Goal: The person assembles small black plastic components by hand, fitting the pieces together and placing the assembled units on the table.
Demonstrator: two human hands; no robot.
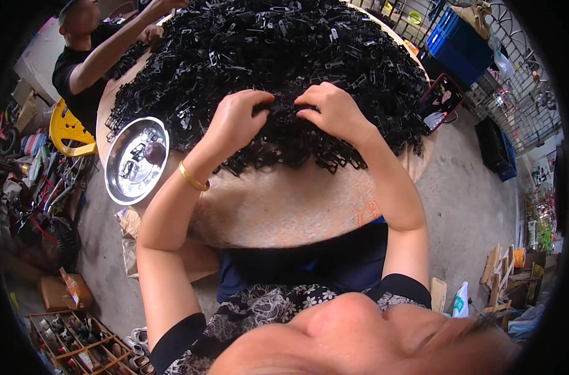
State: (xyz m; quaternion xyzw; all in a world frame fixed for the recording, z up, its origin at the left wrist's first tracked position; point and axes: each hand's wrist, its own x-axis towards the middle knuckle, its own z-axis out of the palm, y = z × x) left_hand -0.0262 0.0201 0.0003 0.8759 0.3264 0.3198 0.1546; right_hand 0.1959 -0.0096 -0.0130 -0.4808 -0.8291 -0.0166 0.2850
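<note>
A big heap of small black plastic pieces, flat and frame-like, covers most of a round table. At its near edge my left hand has its fingers curled and its thumb bent toward them. My right hand faces it across a small gap, its fingers curled the same way. Both sets of fingertips are among the black pieces, and what they pinch blends into the dark heap. A gold bangle circles my left wrist. Left of that forearm, a shiny metal bowl contains several black pieces and a dark round object.
Across the table at the far left, another person reaches to the heap. A phone or tablet stands at the right table edge. Blue crates are behind it. A yellow chair and piled clutter line the left; a wooden rack lies lower left.
</note>
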